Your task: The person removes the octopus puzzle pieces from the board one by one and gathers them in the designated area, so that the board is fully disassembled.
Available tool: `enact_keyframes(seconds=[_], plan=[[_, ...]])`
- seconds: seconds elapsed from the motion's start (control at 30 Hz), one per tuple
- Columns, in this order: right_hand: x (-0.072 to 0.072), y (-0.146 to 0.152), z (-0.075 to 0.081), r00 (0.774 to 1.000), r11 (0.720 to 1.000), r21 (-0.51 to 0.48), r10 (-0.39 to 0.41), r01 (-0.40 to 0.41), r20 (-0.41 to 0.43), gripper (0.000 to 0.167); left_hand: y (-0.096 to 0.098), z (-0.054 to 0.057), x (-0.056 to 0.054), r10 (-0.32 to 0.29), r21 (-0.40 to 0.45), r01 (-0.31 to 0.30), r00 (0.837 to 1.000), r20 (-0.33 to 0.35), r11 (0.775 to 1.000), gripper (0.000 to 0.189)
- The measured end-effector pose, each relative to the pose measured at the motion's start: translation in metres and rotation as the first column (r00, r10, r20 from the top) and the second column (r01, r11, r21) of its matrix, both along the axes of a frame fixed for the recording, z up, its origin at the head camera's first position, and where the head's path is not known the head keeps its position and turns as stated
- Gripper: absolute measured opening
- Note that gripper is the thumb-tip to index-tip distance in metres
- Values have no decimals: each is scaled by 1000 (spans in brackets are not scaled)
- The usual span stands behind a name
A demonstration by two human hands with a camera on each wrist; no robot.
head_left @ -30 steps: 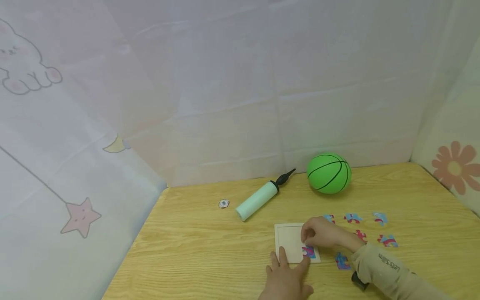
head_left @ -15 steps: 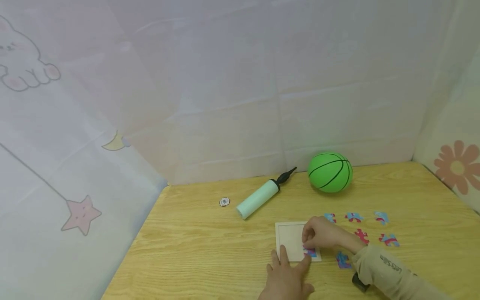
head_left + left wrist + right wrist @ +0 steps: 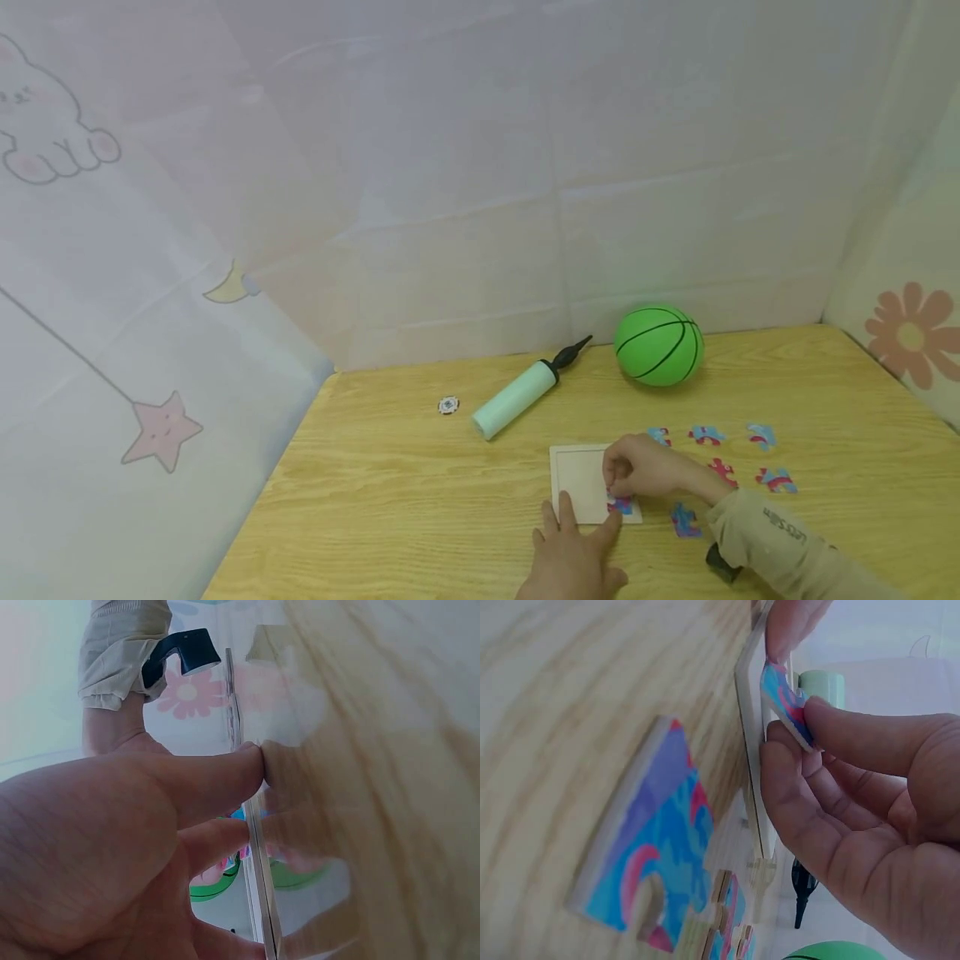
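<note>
A pale square puzzle tray [image 3: 577, 454] lies on the table with a blue, pink and purple jigsaw piece [image 3: 789, 703] at its lower right corner. My right hand [image 3: 637, 467] pinches that piece between thumb and finger, and in the right wrist view it sits tilted against the tray. My left hand [image 3: 570, 554] rests at the tray's near edge, fingers spread, one fingertip right at the piece. Seen from the left wrist, the left hand [image 3: 142, 825] has fingertips along the tray's thin edge [image 3: 262, 900].
Several loose jigsaw pieces [image 3: 776, 480] lie right of the tray; a blue one [image 3: 684, 520] is close to the right sleeve. A mint hand pump [image 3: 517, 400], a green ball [image 3: 658, 346] and a round chip [image 3: 447, 405] sit farther back, before a cloth backdrop [image 3: 450, 208].
My right hand has shifted slightly over the jigsaw piece, covering more of its far edge. My left hand stays at the tray, and the loose pieces have not moved.
</note>
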State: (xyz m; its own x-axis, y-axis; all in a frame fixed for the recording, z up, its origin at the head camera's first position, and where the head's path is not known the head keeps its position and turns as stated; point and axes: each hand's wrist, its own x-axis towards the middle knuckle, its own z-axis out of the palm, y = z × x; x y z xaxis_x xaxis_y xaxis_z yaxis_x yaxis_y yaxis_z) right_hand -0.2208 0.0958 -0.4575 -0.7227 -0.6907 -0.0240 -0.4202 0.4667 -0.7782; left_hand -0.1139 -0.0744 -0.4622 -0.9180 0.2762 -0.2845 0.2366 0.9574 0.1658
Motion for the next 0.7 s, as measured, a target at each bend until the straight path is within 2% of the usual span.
enact_keyframes(seconds=[0.17, 0.33, 0.57, 0.7], plan=[[-3, 8, 0, 999, 999, -37, 9, -7, 43, 9, 0, -1, -1, 8, 21, -8, 1000, 0, 1000, 64], [-5, 23, 9, 995, 996, -86, 13, -4, 99, 3, -1, -1, 0, 2, 32, -2, 1000, -13, 999, 64], [-1, 59, 16, 998, 992, -122, 26, -20, 51, 4, -1, -1, 0, 22, 53, -22, 1000, 5, 998, 63], [6, 86, 19, 997, 986, -163, 44, -33, 68, 4, -1, 0, -1, 29, 64, -30, 999, 14, 997, 63]])
